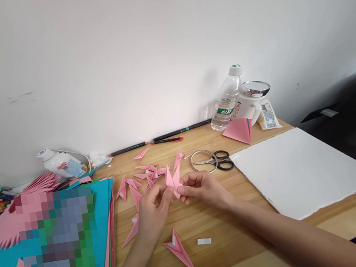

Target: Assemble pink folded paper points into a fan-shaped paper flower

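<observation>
Between my hands, above the wooden table, is a folded pink paper piece point(173, 179) with two points sticking up. My left hand point(157, 203) pinches its left side between thumb and fingers. My right hand point(199, 188) grips the right side the same way. Several similar pink folded pieces point(150, 172) lie in a loose cluster just beyond and left of my hands, some with small white strips on them. Nearer to me lies another pink folded piece point(181, 251) with a white patch. Beside it is a small white strip point(204, 241).
Black-handled scissors point(224, 160) and a roll of clear tape point(204, 161) lie beyond my right hand. A white board point(304, 172) covers the right side. A water bottle point(226, 99), a mug point(251, 100) and pens point(165, 136) are by the wall. Coloured paper point(107, 233) is stacked left.
</observation>
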`<state>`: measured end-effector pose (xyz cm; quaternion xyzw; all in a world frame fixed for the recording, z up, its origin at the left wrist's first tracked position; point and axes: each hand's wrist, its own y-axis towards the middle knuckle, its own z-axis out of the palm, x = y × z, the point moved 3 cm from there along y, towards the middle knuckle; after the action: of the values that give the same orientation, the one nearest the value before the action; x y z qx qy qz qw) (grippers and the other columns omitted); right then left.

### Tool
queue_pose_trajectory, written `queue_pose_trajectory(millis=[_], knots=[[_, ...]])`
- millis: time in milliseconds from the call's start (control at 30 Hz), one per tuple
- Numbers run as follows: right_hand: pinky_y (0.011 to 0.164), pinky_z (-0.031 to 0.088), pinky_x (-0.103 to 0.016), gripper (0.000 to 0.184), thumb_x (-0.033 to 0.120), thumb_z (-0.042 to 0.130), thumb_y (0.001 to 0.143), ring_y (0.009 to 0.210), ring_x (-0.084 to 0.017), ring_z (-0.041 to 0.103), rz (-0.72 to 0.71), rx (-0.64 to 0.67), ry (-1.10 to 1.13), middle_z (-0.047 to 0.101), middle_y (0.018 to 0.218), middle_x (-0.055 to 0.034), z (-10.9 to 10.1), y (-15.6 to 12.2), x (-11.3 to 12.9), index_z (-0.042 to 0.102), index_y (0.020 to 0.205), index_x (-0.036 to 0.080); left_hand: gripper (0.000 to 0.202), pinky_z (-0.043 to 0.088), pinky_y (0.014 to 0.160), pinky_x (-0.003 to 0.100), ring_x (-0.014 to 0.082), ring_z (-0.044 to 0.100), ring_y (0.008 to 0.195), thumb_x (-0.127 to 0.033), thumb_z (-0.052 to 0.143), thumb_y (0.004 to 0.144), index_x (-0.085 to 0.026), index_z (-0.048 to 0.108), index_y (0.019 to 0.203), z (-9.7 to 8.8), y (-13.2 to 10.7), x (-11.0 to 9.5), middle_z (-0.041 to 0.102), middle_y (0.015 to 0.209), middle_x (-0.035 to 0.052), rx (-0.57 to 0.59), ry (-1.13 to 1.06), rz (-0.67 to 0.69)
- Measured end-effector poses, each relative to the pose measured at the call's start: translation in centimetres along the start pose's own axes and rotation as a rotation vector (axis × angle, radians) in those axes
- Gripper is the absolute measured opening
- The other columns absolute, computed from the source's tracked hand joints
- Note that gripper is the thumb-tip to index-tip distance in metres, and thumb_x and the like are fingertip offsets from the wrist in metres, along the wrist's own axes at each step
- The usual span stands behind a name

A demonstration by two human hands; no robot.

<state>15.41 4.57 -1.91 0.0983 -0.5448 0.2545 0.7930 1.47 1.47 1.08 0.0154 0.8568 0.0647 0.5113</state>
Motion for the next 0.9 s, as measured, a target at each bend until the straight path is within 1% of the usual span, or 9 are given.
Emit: queue_pose_trajectory(millis=[33,100,333,467,567,667,733,833,900], knots=[[0.054,0.046,-0.022,0.033,0.041,0.077,0.057,0.053,-0.009,0.056,0.007,-0.008,-0.005,0.062,0.060,0.0010,0.0,0.0,-0.1,0.062,0.068,0.014,0.031,0.037,0.044,0.021,0.0104,0.049,0.045,-0.037,0.051,0.081,-0.018,0.052,0.056,0.2,0.0,0.1,0.053,0.050,-0.0024,0.049,-0.007,-0.023],[0.054,0.047,-0.022,0.035,0.042,0.078,0.055,0.054,-0.010,0.057,0.014,-0.019,-0.008,0.063,0.061,0.0004,0.0,0.0,-0.3,0.064,0.070,0.014,0.035,0.036,0.043,0.021,0.0098,0.046,0.043,-0.039,0.049,0.082,-0.019,0.047,0.054,0.4,-0.1,0.4,0.050,0.048,-0.0033,0.086,-0.028,-0.057],[0.050,0.046,-0.021,0.037,0.043,0.079,0.050,0.052,-0.009,0.055,0.037,0.054,0.007,0.062,0.059,0.0001,0.0,-0.1,0.2,0.064,0.065,0.012,0.031,0.038,0.046,0.021,0.0095,0.047,0.045,-0.040,0.041,0.086,-0.019,0.044,0.063,1.0,-0.4,0.7,0.052,0.053,-0.0035,0.220,-0.177,-0.121],[0.050,0.046,-0.020,0.035,0.041,0.079,0.053,0.052,-0.009,0.056,0.028,0.036,-0.004,0.062,0.059,0.0000,-0.2,0.0,0.1,0.065,0.068,0.012,0.034,0.038,0.047,0.022,0.0101,0.048,0.048,-0.041,0.038,0.087,-0.019,0.044,0.062,0.9,-0.3,0.8,0.052,0.055,-0.0025,0.229,-0.188,-0.117],[0.051,0.045,-0.020,0.034,0.040,0.079,0.054,0.053,-0.009,0.056,-0.003,0.004,-0.005,0.063,0.060,0.0005,-0.4,0.1,0.0,0.065,0.070,0.013,0.035,0.035,0.046,0.022,0.0103,0.046,0.047,-0.041,0.039,0.086,-0.019,0.045,0.060,0.9,-0.3,0.9,0.051,0.053,-0.0025,0.227,-0.091,-0.098],[0.053,0.045,-0.020,0.034,0.040,0.079,0.054,0.053,-0.008,0.055,-0.018,0.021,-0.026,0.062,0.060,0.0008,-0.2,0.1,0.2,0.064,0.069,0.013,0.034,0.032,0.045,0.022,0.0097,0.044,0.044,-0.040,0.044,0.084,-0.018,0.045,0.059,0.9,-0.4,0.9,0.049,0.050,-0.0033,0.231,-0.038,-0.116],[0.054,0.045,-0.020,0.034,0.041,0.078,0.055,0.054,-0.008,0.055,-0.027,0.052,-0.042,0.061,0.060,0.0008,-0.1,-0.1,0.5,0.062,0.067,0.013,0.031,0.032,0.044,0.022,0.0091,0.043,0.043,-0.039,0.044,0.085,-0.018,0.048,0.063,1.1,-0.5,0.9,0.049,0.049,-0.0038,0.262,-0.144,-0.147],[0.055,0.044,-0.020,0.035,0.043,0.077,0.057,0.054,-0.008,0.055,-0.041,0.105,-0.040,0.061,0.061,0.0007,0.0,-0.4,1.0,0.062,0.068,0.013,0.026,0.034,0.045,0.021,0.0083,0.044,0.044,-0.036,0.046,0.085,-0.016,0.052,0.069,1.5,-0.7,0.7,0.048,0.052,-0.0036,0.339,-0.468,-0.184],[0.055,0.044,-0.020,0.035,0.043,0.076,0.058,0.054,-0.008,0.055,-0.040,0.138,-0.023,0.061,0.061,0.0005,0.0,-0.5,1.1,0.062,0.070,0.013,0.026,0.034,0.045,0.021,0.0090,0.047,0.048,-0.035,0.050,0.083,-0.016,0.052,0.066,1.8,-0.8,0.5,0.048,0.056,-0.0022,0.373,-0.669,-0.211]])
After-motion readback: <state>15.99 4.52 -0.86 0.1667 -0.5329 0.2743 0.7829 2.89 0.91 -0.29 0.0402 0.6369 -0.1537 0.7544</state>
